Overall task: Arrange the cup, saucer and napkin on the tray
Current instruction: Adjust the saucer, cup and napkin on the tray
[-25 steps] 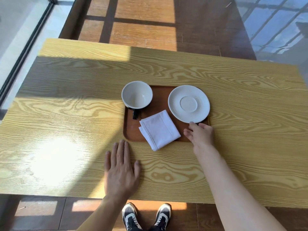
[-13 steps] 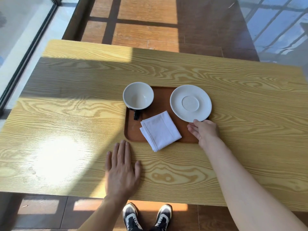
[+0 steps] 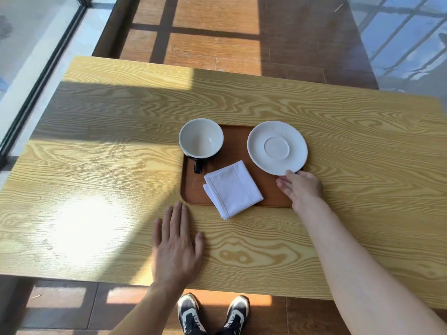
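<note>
right grip touches saucer; cup handle points nearward.

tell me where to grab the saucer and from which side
Take the saucer by its near rim, coming from the person's side, where the right hand already touches it. It lies flat and thin, overhanging the tray's right edge, so fingertips may slip under there, thumb on top.

Open table all round; crowded tray
</note>
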